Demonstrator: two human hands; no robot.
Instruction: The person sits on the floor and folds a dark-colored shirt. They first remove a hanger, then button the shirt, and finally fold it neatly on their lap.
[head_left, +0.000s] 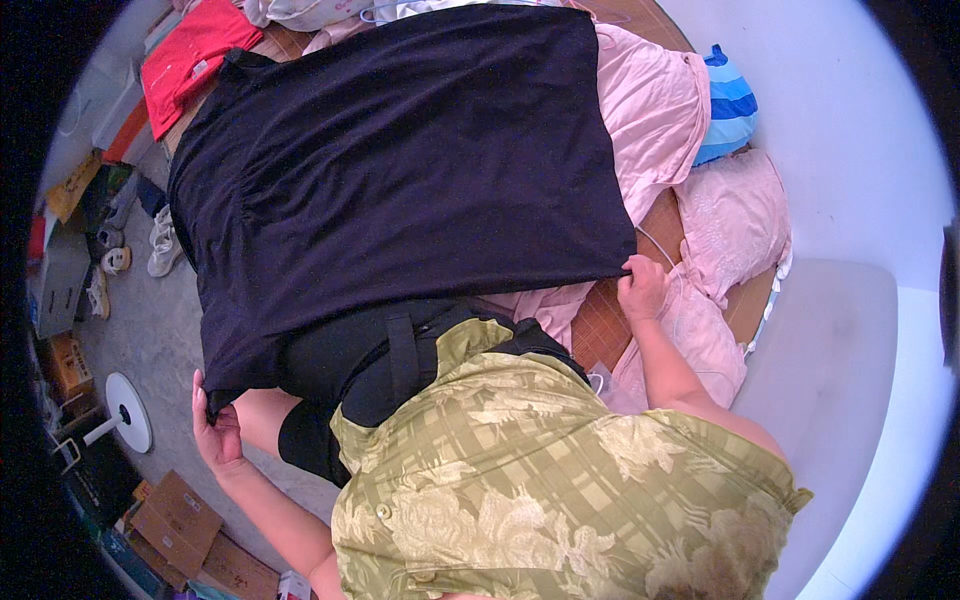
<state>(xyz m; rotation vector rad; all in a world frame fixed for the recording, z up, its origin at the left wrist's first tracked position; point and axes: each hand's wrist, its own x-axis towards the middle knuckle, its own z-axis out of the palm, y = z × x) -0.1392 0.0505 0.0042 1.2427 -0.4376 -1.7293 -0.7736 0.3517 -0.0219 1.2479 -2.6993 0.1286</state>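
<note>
A black fabric garment (420, 157), which looks like a short-sleeved shirt, lies spread out in front of me with soft creases across it. My left hand (217, 427) pinches its near left corner, palm partly up, beyond the edge of the bed. At the near right corner, my right hand (643, 287) grips the hem between thumb and fingers. The near edge of the cloth runs between both hands, just above my lap. Pink clothing (652, 105) shows from under its right side.
A red folded garment (191, 64) lies at the upper left. Pink embroidered cloth (731, 225) and a blue striped item (731, 109) sit at the right by the wall. On the floor at left are shoes (163, 241), a round white stand base (129, 412) and cardboard boxes (178, 521).
</note>
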